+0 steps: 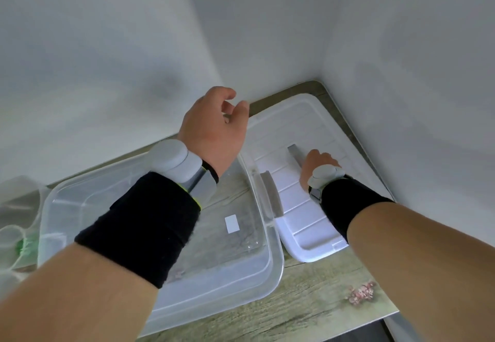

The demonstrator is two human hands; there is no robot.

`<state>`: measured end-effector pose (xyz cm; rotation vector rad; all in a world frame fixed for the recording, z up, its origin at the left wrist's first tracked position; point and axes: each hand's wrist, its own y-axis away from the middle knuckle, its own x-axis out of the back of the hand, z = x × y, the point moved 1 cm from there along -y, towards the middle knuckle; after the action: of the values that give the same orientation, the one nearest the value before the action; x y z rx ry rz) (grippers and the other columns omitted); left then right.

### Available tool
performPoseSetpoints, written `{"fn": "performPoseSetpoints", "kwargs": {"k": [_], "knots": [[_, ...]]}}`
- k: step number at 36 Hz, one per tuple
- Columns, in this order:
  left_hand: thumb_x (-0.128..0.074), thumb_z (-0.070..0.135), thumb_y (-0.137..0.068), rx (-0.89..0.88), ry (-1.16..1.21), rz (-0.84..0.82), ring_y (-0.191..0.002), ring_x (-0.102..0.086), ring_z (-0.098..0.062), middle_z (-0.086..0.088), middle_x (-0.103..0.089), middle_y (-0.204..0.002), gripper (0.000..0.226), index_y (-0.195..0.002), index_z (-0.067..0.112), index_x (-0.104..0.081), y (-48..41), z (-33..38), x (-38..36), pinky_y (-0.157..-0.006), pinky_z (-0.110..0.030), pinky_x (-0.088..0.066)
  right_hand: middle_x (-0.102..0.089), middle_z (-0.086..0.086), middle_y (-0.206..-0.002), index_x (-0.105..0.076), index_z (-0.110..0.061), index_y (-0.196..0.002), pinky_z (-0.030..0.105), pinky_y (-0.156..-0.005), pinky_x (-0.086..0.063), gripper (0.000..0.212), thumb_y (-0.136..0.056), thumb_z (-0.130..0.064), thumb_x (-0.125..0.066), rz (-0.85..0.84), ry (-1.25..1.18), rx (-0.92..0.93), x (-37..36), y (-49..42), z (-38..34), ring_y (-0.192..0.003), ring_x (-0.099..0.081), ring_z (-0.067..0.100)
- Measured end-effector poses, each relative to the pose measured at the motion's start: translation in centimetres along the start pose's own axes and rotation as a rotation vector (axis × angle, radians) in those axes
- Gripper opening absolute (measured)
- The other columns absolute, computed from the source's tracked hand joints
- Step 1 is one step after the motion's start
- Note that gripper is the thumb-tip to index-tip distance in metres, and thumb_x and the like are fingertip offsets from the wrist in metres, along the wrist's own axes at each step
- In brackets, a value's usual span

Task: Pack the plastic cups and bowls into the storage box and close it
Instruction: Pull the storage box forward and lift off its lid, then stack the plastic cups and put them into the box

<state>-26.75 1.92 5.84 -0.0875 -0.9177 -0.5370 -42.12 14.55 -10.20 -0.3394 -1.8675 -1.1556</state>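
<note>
The clear plastic storage box (241, 285) stands open and empty on the table in front of me. Its white ribbed lid (302, 215) lies flat to the right of the box, in the table's corner. My right hand (317, 163) rests on the lid and is closed around the grey handle (293, 151) at its centre. My left hand (214, 130) hovers above the box's far right corner, fingers loosely curled, holding nothing. Clear plastic cups and bowls (16, 223) sit at the far left edge, beside the box; one has something green (25, 244) next to it.
The table (316, 298) has a wood-pattern cover with a flower print (361, 292) near its front right edge. White walls (401, 47) meet in a corner right behind the lid. A grey latch (272, 194) sits on the box's right side.
</note>
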Motion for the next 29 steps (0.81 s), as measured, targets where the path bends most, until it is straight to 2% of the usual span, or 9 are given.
{"fn": "performPoseSetpoints", "kwargs": {"k": [3, 6, 11, 15, 19, 23, 29], "knots": [[-0.051, 0.046, -0.098, 0.011, 0.013, 0.025, -0.094, -0.059, -0.009, 0.010, -0.065, -0.115, 0.044, -0.136, 0.024, -0.055, 0.6, -0.3, 0.7, -0.088, -0.024, -0.041, -0.055, 0.018, -0.133, -0.048, -0.007, -0.124, 0.042, -0.099, -0.046, 0.038, -0.097, -0.032, -0.053, -0.003, -0.045, -0.015, 1.3, 0.3, 0.0, -0.123, -0.057, 0.037], [-0.052, 0.045, -0.097, 0.020, 0.024, 0.067, -0.090, -0.061, -0.005, 0.011, -0.066, -0.115, 0.043, -0.135, 0.025, -0.057, 1.3, -1.2, 2.1, -0.087, -0.024, -0.041, -0.054, 0.019, -0.133, -0.046, -0.007, -0.127, 0.044, -0.098, -0.047, 0.041, -0.099, -0.036, -0.047, 0.074, -0.120, 0.014, 3.8, 1.0, -0.8, -0.121, -0.057, 0.039], [-0.051, 0.049, -0.097, 0.026, 0.050, 0.159, -0.112, -0.062, -0.012, 0.012, -0.063, -0.129, 0.045, -0.136, 0.027, -0.057, 3.3, -3.4, 6.8, -0.095, -0.027, -0.044, -0.052, 0.014, -0.144, -0.042, -0.015, -0.147, 0.041, -0.103, -0.043, 0.057, -0.099, -0.045, -0.043, 0.202, -0.316, 0.124, 8.6, 4.3, -5.0, -0.128, -0.054, 0.035], [-0.051, 0.050, -0.097, 0.016, 0.068, 0.226, -0.123, -0.057, -0.013, 0.012, -0.056, -0.139, 0.047, -0.139, 0.030, -0.054, 5.5, -5.5, 11.5, -0.105, -0.035, -0.045, -0.053, 0.008, -0.145, -0.042, -0.018, -0.149, 0.034, -0.091, -0.041, 0.062, -0.097, -0.051, -0.044, 0.268, -0.359, 0.276, 10.1, 8.5, -10.4, -0.127, -0.055, 0.029], [-0.052, 0.053, -0.096, 0.048, 0.088, 0.273, -0.128, -0.053, -0.012, 0.013, -0.058, -0.139, 0.049, -0.139, 0.030, -0.055, 8.0, -8.8, 16.0, -0.109, -0.033, -0.042, -0.056, 0.003, -0.140, -0.041, -0.024, -0.149, 0.031, -0.082, -0.036, 0.064, -0.094, -0.057, -0.047, 0.333, -0.349, 0.386, 8.9, 13.0, -16.3, -0.120, -0.057, 0.025], [-0.054, 0.054, -0.095, 0.094, 0.126, 0.354, -0.129, -0.052, -0.011, 0.013, -0.059, -0.137, 0.052, -0.140, 0.029, -0.055, 12.3, -15.4, 22.4, -0.111, -0.035, -0.040, -0.054, 0.000, -0.141, -0.041, -0.028, -0.148, 0.033, -0.086, -0.043, 0.066, -0.092, -0.061, -0.049, 0.327, -0.341, 0.520, 5.3, 19.1, -24.1, -0.117, -0.058, 0.022], [-0.053, 0.055, -0.094, 0.208, 0.160, 0.473, -0.125, -0.056, -0.010, 0.015, -0.062, -0.131, 0.050, -0.138, 0.030, -0.056, 18.2, -25.6, 29.6, -0.104, -0.030, -0.042, -0.052, -0.001, -0.143, -0.041, -0.029, -0.148, 0.031, -0.089, -0.039, 0.066, -0.091, -0.060, -0.053, 0.264, -0.347, 0.632, -1.2, 25.5, -33.0, -0.115, -0.056, 0.019]]}}
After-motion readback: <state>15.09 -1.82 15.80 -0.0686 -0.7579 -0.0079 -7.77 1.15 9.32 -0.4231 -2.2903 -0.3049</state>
